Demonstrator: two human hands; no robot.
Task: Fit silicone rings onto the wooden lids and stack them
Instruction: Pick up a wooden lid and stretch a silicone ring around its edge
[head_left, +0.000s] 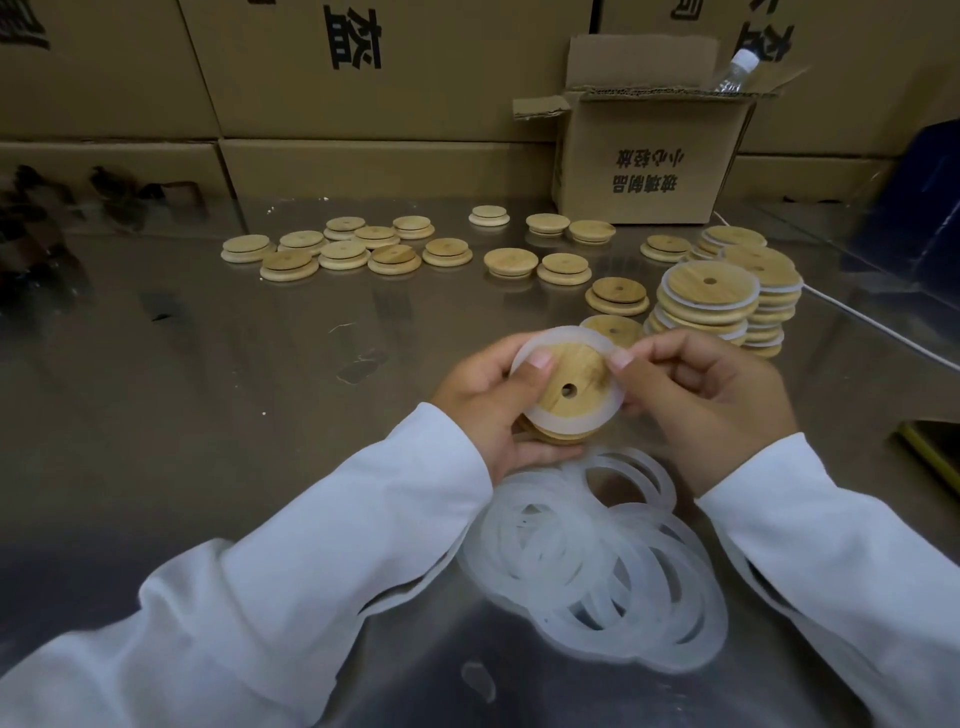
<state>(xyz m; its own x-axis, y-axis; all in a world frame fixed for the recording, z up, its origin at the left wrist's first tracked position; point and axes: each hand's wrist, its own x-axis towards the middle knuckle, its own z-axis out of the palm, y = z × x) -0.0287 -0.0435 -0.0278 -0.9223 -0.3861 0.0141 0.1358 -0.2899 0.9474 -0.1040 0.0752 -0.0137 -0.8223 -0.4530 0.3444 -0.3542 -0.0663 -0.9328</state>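
Note:
My left hand (483, 410) grips a round wooden lid (576, 376) with a centre hole, thumb pressing on its top edge. A translucent silicone ring (566, 336) lies around the lid's raised part. My right hand (701, 400) pinches the ring at the lid's right edge. A heap of loose silicone rings (597, 561) lies on the table just below my hands. Stacks of ringed lids (711, 306) stand to the right. Several bare lids (353, 249) are spread across the far side of the table.
An open cardboard box (649, 156) with a plastic bottle (735, 70) in it stands at the back right. Big cartons (363, 78) form a wall behind the metal table (208, 389). A white cable (872, 325) runs along the right side, near a dark blue object (930, 208).

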